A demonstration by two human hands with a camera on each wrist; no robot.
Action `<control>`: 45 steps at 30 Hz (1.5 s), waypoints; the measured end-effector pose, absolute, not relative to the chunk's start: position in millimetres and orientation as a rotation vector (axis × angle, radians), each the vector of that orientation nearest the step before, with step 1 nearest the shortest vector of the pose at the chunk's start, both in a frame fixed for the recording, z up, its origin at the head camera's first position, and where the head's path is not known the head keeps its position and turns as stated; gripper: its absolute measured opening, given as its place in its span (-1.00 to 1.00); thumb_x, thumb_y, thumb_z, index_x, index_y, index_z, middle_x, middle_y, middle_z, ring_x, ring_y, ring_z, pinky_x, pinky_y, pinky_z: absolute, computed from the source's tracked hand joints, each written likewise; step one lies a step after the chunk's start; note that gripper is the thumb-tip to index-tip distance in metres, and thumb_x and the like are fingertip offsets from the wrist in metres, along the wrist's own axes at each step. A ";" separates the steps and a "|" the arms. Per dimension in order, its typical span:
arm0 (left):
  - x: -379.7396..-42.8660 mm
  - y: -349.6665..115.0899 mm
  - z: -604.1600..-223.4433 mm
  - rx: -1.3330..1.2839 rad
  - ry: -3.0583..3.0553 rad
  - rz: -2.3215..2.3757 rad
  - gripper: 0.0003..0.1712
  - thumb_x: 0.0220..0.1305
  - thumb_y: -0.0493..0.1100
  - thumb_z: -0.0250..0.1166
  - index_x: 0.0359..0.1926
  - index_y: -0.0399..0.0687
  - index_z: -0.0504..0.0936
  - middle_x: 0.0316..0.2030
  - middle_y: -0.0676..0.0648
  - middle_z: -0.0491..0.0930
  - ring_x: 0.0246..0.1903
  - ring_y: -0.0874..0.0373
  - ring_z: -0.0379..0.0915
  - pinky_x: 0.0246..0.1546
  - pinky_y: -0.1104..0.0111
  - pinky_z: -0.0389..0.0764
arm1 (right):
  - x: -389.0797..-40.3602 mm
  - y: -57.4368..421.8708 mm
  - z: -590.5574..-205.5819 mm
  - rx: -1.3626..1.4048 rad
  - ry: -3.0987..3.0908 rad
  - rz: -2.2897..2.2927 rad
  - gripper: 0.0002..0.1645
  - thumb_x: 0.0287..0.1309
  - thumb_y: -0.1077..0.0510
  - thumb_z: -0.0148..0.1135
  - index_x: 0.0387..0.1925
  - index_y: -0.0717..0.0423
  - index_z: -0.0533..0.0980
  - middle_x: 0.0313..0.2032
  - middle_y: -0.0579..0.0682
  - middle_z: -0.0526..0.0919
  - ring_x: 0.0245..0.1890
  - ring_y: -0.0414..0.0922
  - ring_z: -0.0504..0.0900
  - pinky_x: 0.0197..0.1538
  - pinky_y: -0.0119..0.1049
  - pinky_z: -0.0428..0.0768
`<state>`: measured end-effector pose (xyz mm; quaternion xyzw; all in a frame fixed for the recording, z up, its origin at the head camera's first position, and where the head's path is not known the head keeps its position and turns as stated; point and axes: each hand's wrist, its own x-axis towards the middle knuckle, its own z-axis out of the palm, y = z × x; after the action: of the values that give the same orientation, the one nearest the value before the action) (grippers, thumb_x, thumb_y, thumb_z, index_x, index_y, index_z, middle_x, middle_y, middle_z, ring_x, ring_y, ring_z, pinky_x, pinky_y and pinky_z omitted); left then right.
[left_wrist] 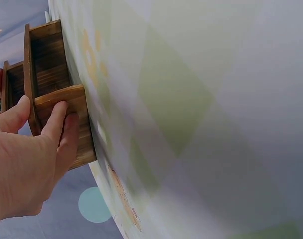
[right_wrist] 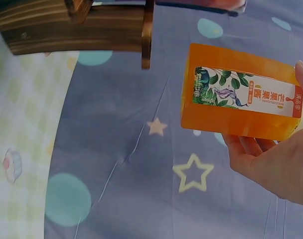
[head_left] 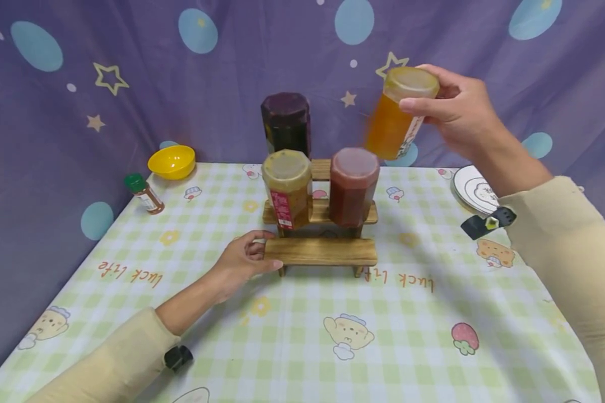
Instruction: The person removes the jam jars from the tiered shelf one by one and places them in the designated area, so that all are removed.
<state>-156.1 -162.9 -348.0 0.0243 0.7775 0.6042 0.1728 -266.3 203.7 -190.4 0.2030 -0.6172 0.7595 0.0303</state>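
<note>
The checked tablecloth (head_left: 408, 347) carries rack (head_left: 320, 252), bowl (head_left: 175, 171), bottle (head_left: 148, 197), plate (head_left: 465, 182).

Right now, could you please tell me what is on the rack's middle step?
A tan jar and a red jar stand on the middle step; its surface directly beneath them is hidden.

With the middle of the head view as the clock's centre, a purple curtain (head_left: 146, 33) spans the back from nine through twelve to three, printed with pale blue ovals (head_left: 198, 31) at eleven and two, and a small beige star (head_left: 348, 99) at one. A yellow bowl (head_left: 173, 169) sits between nine and ten; near it, toward its half past seven, is a green-capped bottle (head_left: 150, 201) with a white label. At three lies a white plate (head_left: 462, 184) with a dark rim line, partly visible. The green-and-white checked tablecloth (head_left: 408, 352) carries a strawberry print (head_left: 465, 337) at four, a bear print (head_left: 349, 331) past five, and upside-down orange lettering (head_left: 151, 276) at eight
</note>
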 end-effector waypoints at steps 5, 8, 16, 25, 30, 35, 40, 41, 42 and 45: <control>-154.9 -162.4 -346.5 0.053 2.220 1.699 -0.35 0.12 -0.25 0.44 0.21 -0.09 0.38 -0.47 0.00 0.11 -0.48 0.18 0.07 -0.45 0.37 0.28 | -261.5 222.9 -198.2 0.572 -1.867 2.374 -0.47 -0.01 0.51 0.33 0.07 0.29 0.51 -0.15 0.13 0.62 -0.15 0.00 0.56 -0.16 -0.36 0.62; -154.6 -162.3 -346.0 0.049 2.226 1.690 -0.35 0.11 -0.25 0.44 0.21 -0.09 0.38 -0.45 -0.01 0.12 -0.46 0.18 0.08 -0.45 0.37 0.28 | -257.2 233.3 -208.1 0.524 -1.890 2.358 -0.47 -0.02 0.51 0.34 0.06 0.28 0.51 -0.16 0.10 0.64 -0.16 -0.02 0.57 -0.15 -0.38 0.61; -154.6 -162.9 -346.5 0.037 2.228 1.687 -0.34 0.10 -0.25 0.45 0.21 -0.09 0.38 -0.45 -0.01 0.12 -0.47 0.18 0.08 -0.45 0.37 0.28 | -246.6 249.1 -235.1 0.439 -1.944 2.316 -0.44 -0.03 0.49 0.37 0.09 0.27 0.50 -0.15 0.06 0.65 -0.14 -0.04 0.56 -0.10 -0.43 0.59; -154.7 -161.7 -346.2 0.032 2.246 1.668 -0.34 0.11 -0.24 0.45 0.21 -0.08 0.38 -0.38 -0.02 0.17 -0.40 0.16 0.11 -0.40 0.35 0.32 | -241.4 257.3 -269.2 0.369 -1.974 2.276 -0.41 -0.05 0.50 0.38 0.09 0.24 0.51 -0.19 -0.01 0.70 -0.18 -0.12 0.62 -0.08 -0.47 0.56; -154.6 -161.5 -346.8 0.031 2.244 1.671 -0.35 0.11 -0.25 0.44 0.22 -0.09 0.38 -0.41 -0.02 0.15 -0.42 0.17 0.10 -0.43 0.36 0.30 | -242.7 256.3 -290.0 0.350 -2.029 2.231 -0.41 -0.07 0.45 0.42 0.08 0.22 0.51 -0.17 -0.04 0.70 -0.18 -0.13 0.62 -0.09 -0.48 0.57; -154.3 -161.4 -347.2 0.030 2.233 1.684 -0.35 0.11 -0.25 0.44 0.21 -0.09 0.38 -0.43 -0.01 0.12 -0.45 0.17 0.08 -0.44 0.37 0.29 | -242.7 254.2 -312.4 0.318 -2.121 2.192 -0.36 -0.04 0.40 0.43 0.15 0.19 0.48 -0.14 -0.10 0.69 -0.15 -0.17 0.62 -0.08 -0.49 0.56; -155.0 -161.2 -347.2 0.041 2.221 1.704 -0.35 0.11 -0.26 0.44 0.20 -0.09 0.38 -0.46 -0.02 0.10 -0.48 0.18 0.07 -0.44 0.38 0.28 | -244.9 251.6 -330.8 0.318 -2.114 2.219 -0.32 -0.03 0.42 0.41 0.19 0.20 0.45 -0.12 -0.11 0.68 -0.14 -0.18 0.62 -0.09 -0.47 0.57; -155.1 -161.1 -347.1 0.043 2.222 1.704 -0.36 0.11 -0.26 0.44 0.20 -0.09 0.38 -0.46 -0.02 0.10 -0.48 0.18 0.07 -0.44 0.38 0.28 | -245.4 251.1 -333.9 0.320 -2.110 2.223 -0.31 -0.04 0.43 0.41 0.19 0.20 0.44 -0.12 -0.11 0.68 -0.14 -0.19 0.62 -0.09 -0.47 0.57; -155.1 -161.2 -347.0 0.044 2.223 1.703 -0.36 0.11 -0.26 0.44 0.20 -0.08 0.38 -0.46 -0.02 0.10 -0.47 0.18 0.07 -0.44 0.37 0.28 | -245.9 250.6 -336.7 0.321 -2.112 2.222 -0.30 -0.04 0.44 0.41 0.20 0.20 0.44 -0.12 -0.11 0.69 -0.14 -0.19 0.63 -0.08 -0.47 0.57; -155.0 -161.4 -347.2 0.037 2.228 1.695 -0.35 0.11 -0.25 0.44 0.21 -0.08 0.38 -0.43 -0.02 0.16 -0.44 0.17 0.10 -0.40 0.36 0.31 | -246.4 249.8 -344.0 0.332 -2.148 2.198 -0.26 -0.04 0.44 0.41 0.23 0.18 0.42 -0.10 -0.12 0.68 -0.12 -0.20 0.62 -0.06 -0.47 0.56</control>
<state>-155.0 -161.4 -347.2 0.0130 0.7842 0.5966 0.1699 -246.4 249.8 -344.0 0.1074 -0.6947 0.7108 0.0254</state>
